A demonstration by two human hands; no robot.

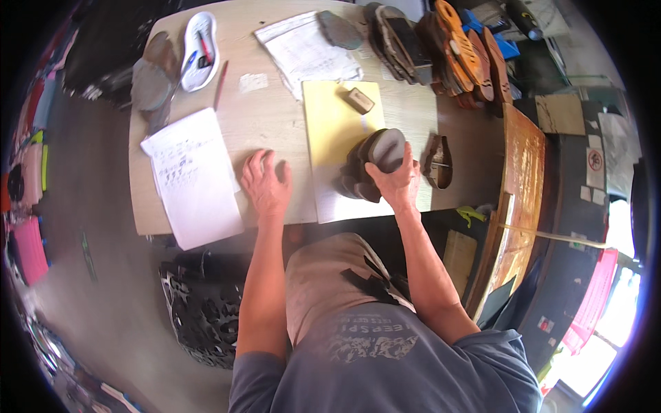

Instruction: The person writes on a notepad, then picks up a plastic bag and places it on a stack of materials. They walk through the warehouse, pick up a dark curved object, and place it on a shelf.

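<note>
Nearest the lens, the right hand was wrapped around a stack of dark shoe soles with a grey insole face, fingers curled over its top edge, holding it tilted on the pale yellow sheet at about one o'clock on the light wooden table. At eleven o'clock from it, the left hand lay flat, fingers spread, on the bare wood beside a white handwritten paper. A small tan block rested on the yellow sheet.
</note>
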